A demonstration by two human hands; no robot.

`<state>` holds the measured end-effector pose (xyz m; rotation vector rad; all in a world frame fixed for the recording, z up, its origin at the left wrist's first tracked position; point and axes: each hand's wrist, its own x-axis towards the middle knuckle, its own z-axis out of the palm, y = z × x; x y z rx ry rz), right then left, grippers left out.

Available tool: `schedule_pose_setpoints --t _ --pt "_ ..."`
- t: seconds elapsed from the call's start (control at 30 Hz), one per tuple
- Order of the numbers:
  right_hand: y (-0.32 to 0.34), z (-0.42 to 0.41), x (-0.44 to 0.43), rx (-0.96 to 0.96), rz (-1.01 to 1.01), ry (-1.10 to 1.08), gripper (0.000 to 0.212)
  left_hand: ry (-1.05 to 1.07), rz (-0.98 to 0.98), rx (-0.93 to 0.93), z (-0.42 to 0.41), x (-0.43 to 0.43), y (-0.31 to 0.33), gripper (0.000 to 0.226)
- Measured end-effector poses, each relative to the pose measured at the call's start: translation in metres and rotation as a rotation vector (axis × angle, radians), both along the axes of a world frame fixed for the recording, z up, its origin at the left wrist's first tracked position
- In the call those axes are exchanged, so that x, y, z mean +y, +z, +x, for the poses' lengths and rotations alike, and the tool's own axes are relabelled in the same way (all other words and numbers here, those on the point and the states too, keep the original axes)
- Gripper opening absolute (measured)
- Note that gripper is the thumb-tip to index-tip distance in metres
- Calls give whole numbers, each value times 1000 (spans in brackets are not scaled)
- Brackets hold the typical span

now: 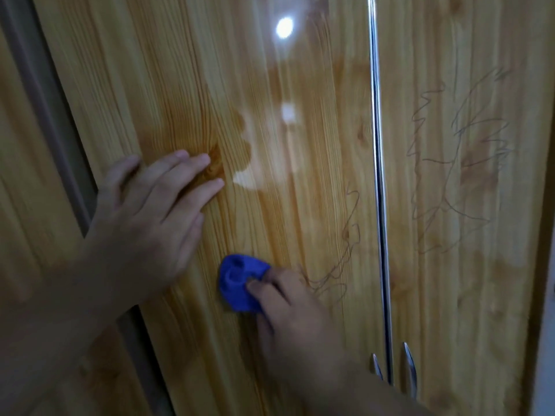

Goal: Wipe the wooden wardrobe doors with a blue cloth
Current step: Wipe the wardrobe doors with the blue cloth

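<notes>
The fingers (264, 288) of the right hand (291, 301) are curling round the bunched blue cloth (237, 283), pinching it and pressing it onto the left door (192, 55), low down and about midway between that door's side edges. The left hand (144, 217) is lying flat higher up, toward the outer edge, with its fingers straight and slightly apart. The wiping is looking far from finished. Pencil scribbles (351, 229) are showing just beside the cloth, and the right door (450, 295) is carrying more, seemingly untouched, though blur is hiding any cleaned patch.
</notes>
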<state>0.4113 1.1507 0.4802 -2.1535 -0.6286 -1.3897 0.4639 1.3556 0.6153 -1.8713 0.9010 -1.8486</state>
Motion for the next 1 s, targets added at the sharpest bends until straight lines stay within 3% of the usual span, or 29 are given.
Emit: schedule_pose_setpoints --t 0.2,0.47,0.73,0.83,0.93,1.0 --pt "-51 -2 39 52 -172 98 31 3 4 23 -2 -2 -1 43" --pt "-54 5 17 17 -267 119 24 -13 7 50 2 1 0 46" --pt "-5 16 -65 -115 -252 -25 26 -17 10 39 2 1 0 46" --pt "21 20 -93 -195 -245 -88 42 -8 14 32 -1 0 0 46" --pt "50 24 -122 -240 -143 -189 25 -6 14 36 -3 -2 0 44" --pt "71 25 -143 -248 -98 -221 29 -3 17 35 -4 -2 0 43"
